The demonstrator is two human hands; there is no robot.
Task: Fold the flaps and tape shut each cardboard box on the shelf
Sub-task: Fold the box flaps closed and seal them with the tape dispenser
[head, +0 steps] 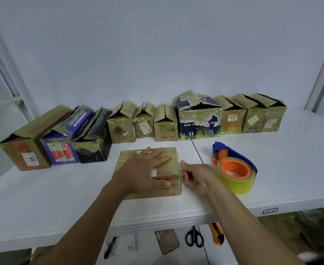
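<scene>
Blur smears the red print on the closed cardboard box point(173, 156) at the front of the white table point(42, 197), so none of it reads, and the left hand point(144, 169) hides much of its top. Labels on the row of open-flapped boxes point(165, 123) along the back wall are mostly illegible too. Below the table's near edge lie scissors point(194, 239), an orange utility knife point(217, 234) and a phone point(167, 241); a dark thing further left is too blurred to name.

The box sits directly under the left hand, which lies flat on its top, fingers straight and spread. The right hand point(197, 176) is just beside the box's right side, fingers loosely curled with nothing visible in them; whether it touches the cardboard I can't tell. The tape dispenser point(234, 169) lies on the table just right of that hand.
</scene>
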